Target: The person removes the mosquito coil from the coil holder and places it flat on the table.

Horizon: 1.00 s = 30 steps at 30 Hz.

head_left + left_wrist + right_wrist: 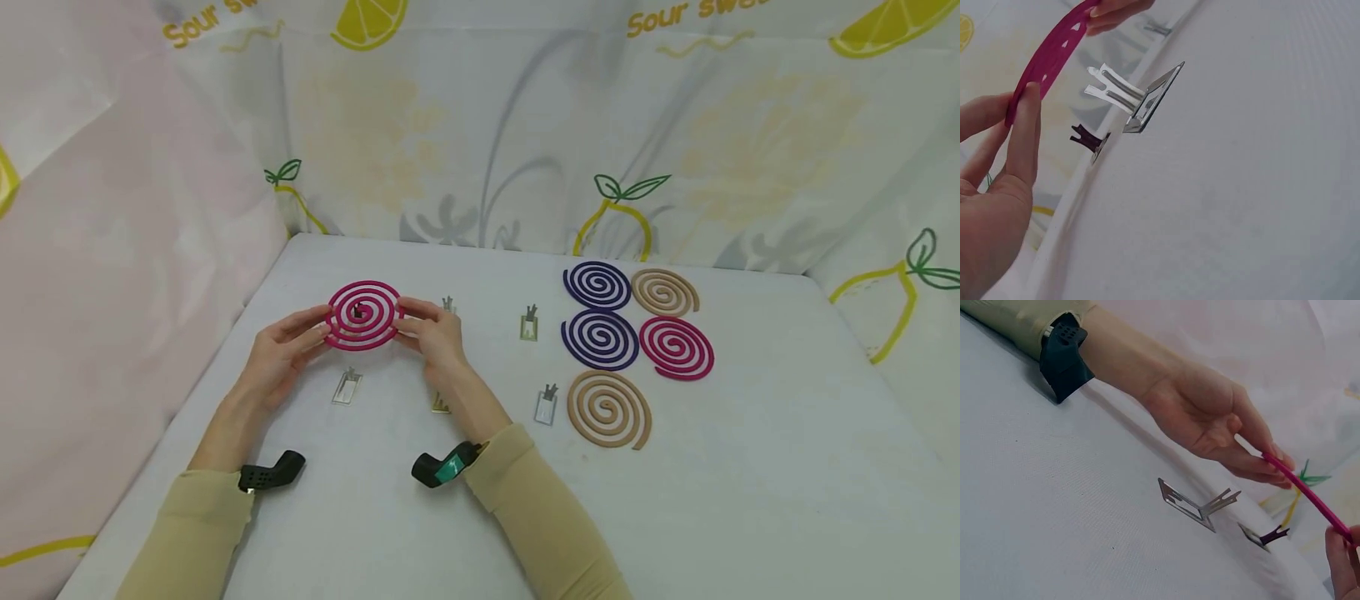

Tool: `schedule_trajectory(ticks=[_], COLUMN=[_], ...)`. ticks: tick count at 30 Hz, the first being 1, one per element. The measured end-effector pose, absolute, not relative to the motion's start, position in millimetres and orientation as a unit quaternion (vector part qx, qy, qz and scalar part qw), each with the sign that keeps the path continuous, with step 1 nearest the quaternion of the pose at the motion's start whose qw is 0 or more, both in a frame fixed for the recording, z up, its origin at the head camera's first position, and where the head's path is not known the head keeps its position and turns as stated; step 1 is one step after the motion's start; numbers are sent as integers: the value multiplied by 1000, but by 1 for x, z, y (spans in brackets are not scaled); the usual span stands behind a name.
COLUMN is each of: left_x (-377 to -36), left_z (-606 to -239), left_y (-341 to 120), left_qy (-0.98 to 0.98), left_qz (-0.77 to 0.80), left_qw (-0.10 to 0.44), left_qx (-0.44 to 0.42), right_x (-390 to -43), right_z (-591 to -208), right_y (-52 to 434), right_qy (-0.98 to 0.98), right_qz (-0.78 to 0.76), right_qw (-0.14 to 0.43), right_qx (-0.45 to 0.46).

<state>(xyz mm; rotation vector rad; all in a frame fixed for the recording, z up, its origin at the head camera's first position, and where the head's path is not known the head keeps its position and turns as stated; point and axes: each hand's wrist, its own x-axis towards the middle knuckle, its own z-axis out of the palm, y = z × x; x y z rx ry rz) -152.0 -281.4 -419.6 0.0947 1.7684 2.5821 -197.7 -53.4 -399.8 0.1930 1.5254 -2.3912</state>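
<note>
A pink mosquito coil (364, 315) is held level by its rim between my two hands, raised above the table. My left hand (273, 358) pinches its left edge with thumb and fingers. The right hand (441, 340) pinches the opposite edge. Beneath the coil stands a dark metal coil stand (1088, 139), its forked prong pointing up; part of it shows through the spiral in the head view. Nearer me is a silver coil stand (1117, 90), also with its fork raised.
Two purple coils (598, 340), two tan coils (609, 408) and another pink coil (677, 347) lie flat to the right. Several more stands, such as a gold stand (530, 317) and a silver stand (551, 393), sit mid-table; my right hand and forearm partly hide two others.
</note>
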Motion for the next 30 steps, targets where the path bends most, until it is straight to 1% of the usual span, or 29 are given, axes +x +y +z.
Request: schedule_trajectory(ticks=[6, 9, 15, 21, 30], left_x=[-153, -153, -151, -150, -151], left_z=[-409, -402, -392, -385, -386], left_y=[-269, -257, -226, -193, -151], left_qy=[596, 619, 631, 636, 654], left_qz=[802, 784, 775, 769, 753], left_qw=[17, 28, 32, 40, 64], left_qx=[30, 19, -6, -38, -29], right_x=[-191, -190, -189, -185, -171], right_z=[-388, -384, -379, -378, -384], right_y=[-36, -23, 6, 36, 78], right_qy=[547, 556, 560, 555, 543], right_qz=[-819, -814, -811, -815, -824], right_qw=[154, 155, 157, 155, 135], right_qx=[72, 67, 65, 64, 88])
